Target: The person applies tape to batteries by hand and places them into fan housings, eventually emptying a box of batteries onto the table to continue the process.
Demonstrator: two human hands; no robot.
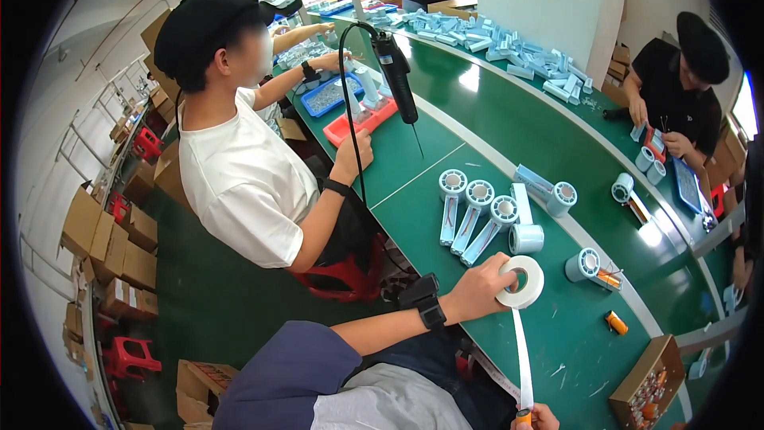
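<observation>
My left hand [477, 287] is closed round a roll of white tape [532, 288], with fingers at its hole, above the green bench. A strip of tape [522, 354] runs taut from the roll toward me. At the lower picture edge my right hand [543, 417] grips an orange cylinder, seemingly a battery cell [523, 417], where the strip ends; part of that hand is cut off. A similar orange cell [615, 322] lies on the bench. Beyond the roll lie several light blue handheld fan bodies [479, 193] with round grilled ends and wires in their handles.
An open cardboard box [675, 350] with small orange parts stands at the right. Another fan body [583, 264] lies near the conveyor [509, 111]. A power screwdriver [395, 76] hangs ahead. A co-worker in white [247, 167] sits at left, beside a red tray [338, 129]. Another works across the conveyor.
</observation>
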